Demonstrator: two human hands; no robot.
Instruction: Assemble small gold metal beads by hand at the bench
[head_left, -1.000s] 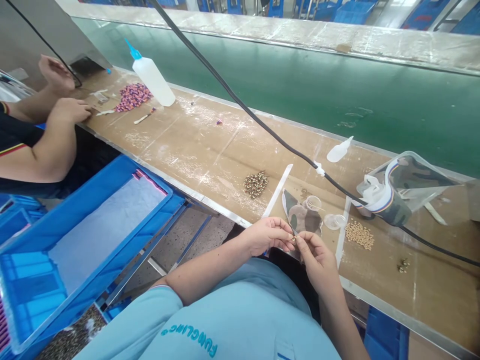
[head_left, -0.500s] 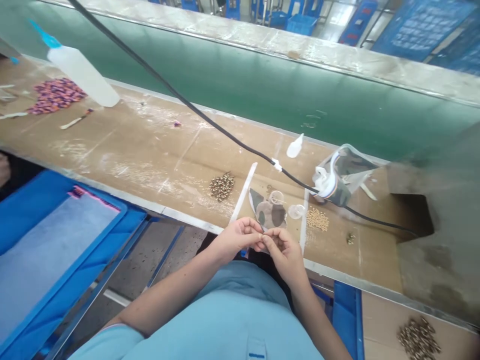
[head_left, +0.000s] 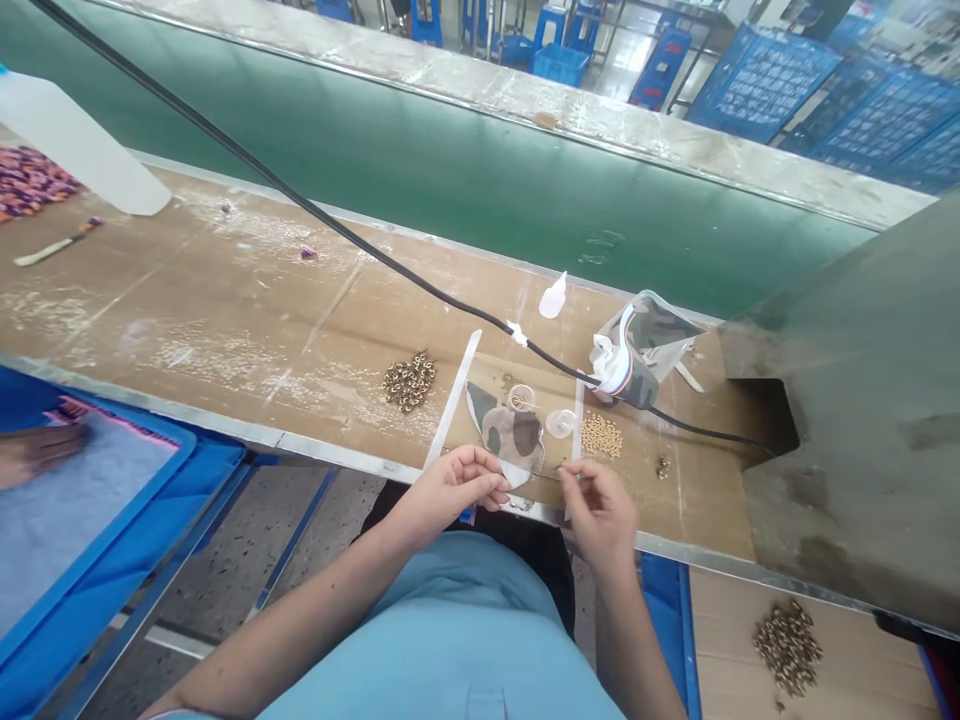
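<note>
L hand (head_left: 459, 484): thumb and fingertips pressed together, pinching; I can't tell from my feed if anything small is in there. R hand (head_left: 603, 505): fingers curled, thumb and forefinger pinching what looks like a thin stick (head_left: 546, 476), which points left toward the L hand; too fine for me to ID. Half a sec ago the fingertips of both hands met; now I see a clear gap btwn them, R hand off to the right.

Just beyond the fingers, on the brown bench (head_left: 255, 290), lies a camo sheet (head_left: 529, 432) w/ a small round cup (head_left: 521, 398) on its far part. A 2nd clear dish (head_left: 561, 423) is just right of it, then a patch of tan beads (head_left: 602, 435) and a tiny dark cluster (head_left: 663, 466). Left of the sheet, past a white strip: a heap of dark-gold pcs (head_left: 409, 381).

Farther back: a white squeeze bottle (head_left: 553, 296), a clear camo bag (head_left: 646, 375) w/ striped edge, and a black cable (head_left: 300, 200) crossing diagonally.

My view has swung right vs. the last frame: the big bottle (head_left: 97, 150) is now cut off at far L, more of the metal wall (head_left: 855, 430) shows at R. A co-worker's hand (head_left: 56, 448), blurred, is over the blue crate (head_left: 206, 475); it was barely in shot before.
</note>
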